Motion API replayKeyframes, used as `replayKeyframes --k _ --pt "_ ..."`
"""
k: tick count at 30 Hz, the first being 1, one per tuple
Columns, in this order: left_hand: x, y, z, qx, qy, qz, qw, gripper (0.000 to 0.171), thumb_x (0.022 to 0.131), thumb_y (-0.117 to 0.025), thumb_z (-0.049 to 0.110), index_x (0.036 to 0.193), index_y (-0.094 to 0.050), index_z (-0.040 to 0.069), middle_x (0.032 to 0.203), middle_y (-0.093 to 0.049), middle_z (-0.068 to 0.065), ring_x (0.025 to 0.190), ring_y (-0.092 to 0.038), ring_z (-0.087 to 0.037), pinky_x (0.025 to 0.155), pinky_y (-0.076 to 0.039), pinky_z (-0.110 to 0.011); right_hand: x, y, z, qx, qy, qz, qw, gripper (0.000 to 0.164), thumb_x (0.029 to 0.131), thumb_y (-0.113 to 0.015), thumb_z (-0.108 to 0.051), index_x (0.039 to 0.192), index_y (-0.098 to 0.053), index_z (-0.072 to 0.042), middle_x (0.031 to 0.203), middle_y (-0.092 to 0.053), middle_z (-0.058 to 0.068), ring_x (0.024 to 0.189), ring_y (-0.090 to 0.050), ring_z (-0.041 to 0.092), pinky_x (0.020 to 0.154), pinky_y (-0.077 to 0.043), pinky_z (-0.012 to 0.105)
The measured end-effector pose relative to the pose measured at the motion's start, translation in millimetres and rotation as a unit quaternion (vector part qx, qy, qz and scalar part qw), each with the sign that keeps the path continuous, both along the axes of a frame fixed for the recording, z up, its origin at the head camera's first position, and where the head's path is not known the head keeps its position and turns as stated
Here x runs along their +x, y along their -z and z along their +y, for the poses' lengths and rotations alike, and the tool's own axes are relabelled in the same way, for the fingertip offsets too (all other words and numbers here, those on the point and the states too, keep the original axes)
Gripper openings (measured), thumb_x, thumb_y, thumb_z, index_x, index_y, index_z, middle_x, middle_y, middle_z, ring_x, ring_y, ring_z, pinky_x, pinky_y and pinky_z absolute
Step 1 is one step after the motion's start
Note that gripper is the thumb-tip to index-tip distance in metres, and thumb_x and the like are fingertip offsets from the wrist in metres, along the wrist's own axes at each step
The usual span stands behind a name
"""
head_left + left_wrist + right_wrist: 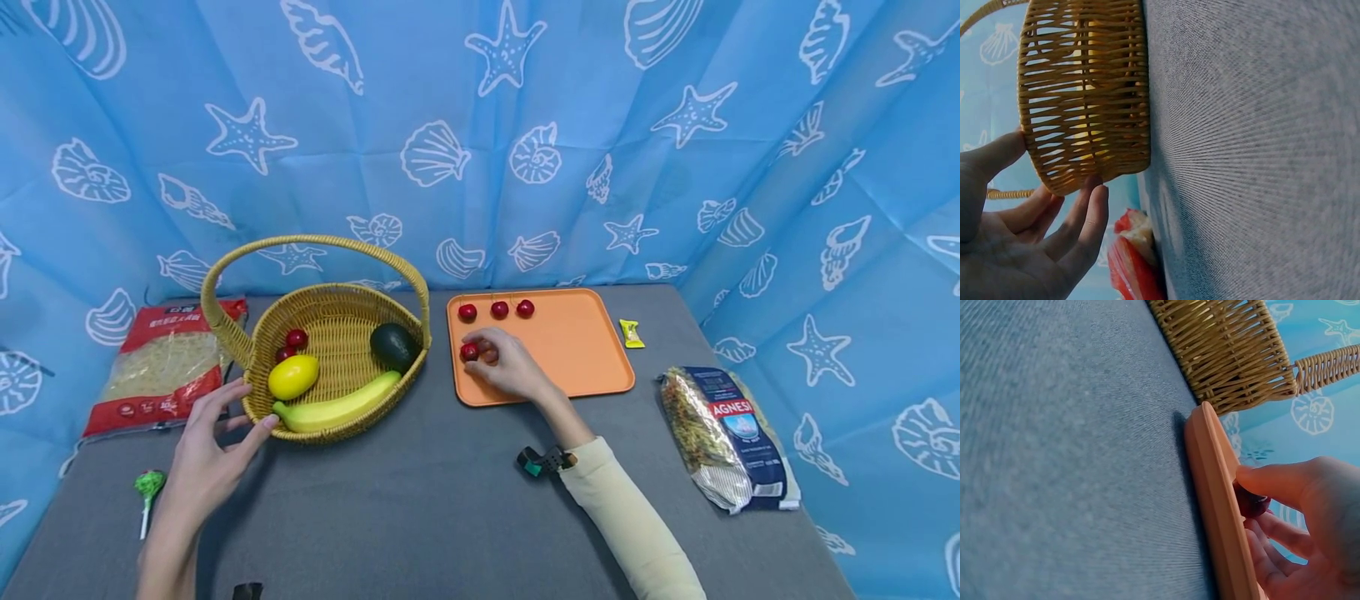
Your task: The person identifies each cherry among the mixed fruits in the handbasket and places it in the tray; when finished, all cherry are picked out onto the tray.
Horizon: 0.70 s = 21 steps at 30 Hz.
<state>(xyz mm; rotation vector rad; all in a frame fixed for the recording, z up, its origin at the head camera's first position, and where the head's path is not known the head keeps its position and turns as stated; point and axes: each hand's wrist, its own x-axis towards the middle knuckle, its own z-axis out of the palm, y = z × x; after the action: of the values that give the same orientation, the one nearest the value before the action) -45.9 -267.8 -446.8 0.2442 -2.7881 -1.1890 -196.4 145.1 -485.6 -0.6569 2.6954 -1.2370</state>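
Note:
A wicker basket [337,292] stands on the left with a banana [341,406], a lemon [293,377], an avocado [394,347] and two cherries inside. My left hand [213,450] holds its near left edge; in the left wrist view the thumb touches the rim while fingertips [1094,187] meet the woven wall. Over the left part of an orange tray [570,350], my right hand [510,362] pinches a cherry [1250,499] between thumb and fingers. Three more cherries, the middle one [499,309] among them, lie along the tray's back edge.
A red food bag [161,367] lies left of the basket, and a green lollipop [149,492] is in front of it. Right of the tray are a small yellow wrapped candy [631,333] and an Agnesi pasta bag [727,437]. A blue curtain [465,150] hangs behind the table.

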Motion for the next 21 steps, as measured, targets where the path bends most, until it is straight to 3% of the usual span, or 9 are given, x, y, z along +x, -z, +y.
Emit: replayKeyframes --k 3,7,10,14,17,21 --pt "0.0 0.2 -0.4 0.002 0.0 -0.001 1.0 0.067 0.103 -0.077 0.032 0.157 -0.05 0.002 0.165 -0.042 -0.028 0.129 -0.061 -0.05 0.081 -0.053 -0.002 1.0 -1.5 0.5 -0.005 0.007 -0.001 1.0 0.041 0.099 -0.08 -0.016 0.138 -0.068 -0.009 0.131 -0.074 0.012 0.111 -0.073 0.026 0.098 -0.066 0.043" --pt "0.2 0.3 -0.6 0.003 -0.001 -0.005 1.0 0.068 0.103 -0.077 0.033 0.157 -0.049 0.003 0.165 -0.041 -0.028 0.129 -0.061 -0.05 0.079 -0.052 -0.001 4.3 -5.9 1.8 -0.034 0.009 0.004 0.999 0.04 0.1 -0.079 -0.013 0.138 -0.067 -0.006 0.13 -0.076 0.016 0.111 -0.076 0.03 0.097 -0.066 0.046" --pt "0.5 0.5 -0.5 0.001 -0.001 -0.007 1.0 0.068 0.103 -0.077 0.033 0.157 -0.049 0.002 0.165 -0.041 -0.028 0.131 -0.059 -0.05 0.089 -0.064 -0.023 10.0 -12.9 2.0 -0.073 0.007 0.002 0.997 0.038 0.1 -0.078 -0.01 0.136 -0.068 -0.002 0.128 -0.076 0.019 0.11 -0.077 0.033 0.098 -0.067 0.05" --pt "0.3 0.6 0.2 -0.001 0.0 -0.006 1.0 0.068 0.103 -0.076 0.033 0.157 -0.049 0.002 0.166 -0.041 -0.028 0.135 -0.057 -0.05 0.101 -0.056 -0.054 22.6 -29.0 -1.9 -0.123 0.008 -0.01 0.992 0.037 0.1 -0.078 -0.01 0.134 -0.069 0.0 0.127 -0.076 0.02 0.11 -0.076 0.032 0.099 -0.068 0.046" --pt "-0.1 0.4 0.7 0.0 -0.001 -0.005 1.0 0.067 0.103 -0.076 0.033 0.157 -0.049 0.002 0.166 -0.041 -0.028 0.136 -0.056 -0.049 0.103 -0.054 -0.058 34.1 -44.9 -8.1 -0.16 -0.009 -0.011 0.987 0.035 0.1 -0.077 -0.008 0.133 -0.069 0.001 0.126 -0.075 0.022 0.108 -0.075 0.031 0.098 -0.067 0.039" --pt "-0.4 0.0 1.4 0.001 -0.002 -0.007 1.0 0.067 0.104 -0.076 0.033 0.157 -0.049 0.002 0.166 -0.041 -0.028 0.136 -0.056 -0.049 0.104 -0.054 -0.059 47.6 -66.2 -20.4 -0.199 -0.063 -0.009 0.978 0.032 0.1 -0.074 -0.004 0.131 -0.069 0.002 0.124 -0.074 0.023 0.105 -0.072 0.026 0.097 -0.066 0.03"
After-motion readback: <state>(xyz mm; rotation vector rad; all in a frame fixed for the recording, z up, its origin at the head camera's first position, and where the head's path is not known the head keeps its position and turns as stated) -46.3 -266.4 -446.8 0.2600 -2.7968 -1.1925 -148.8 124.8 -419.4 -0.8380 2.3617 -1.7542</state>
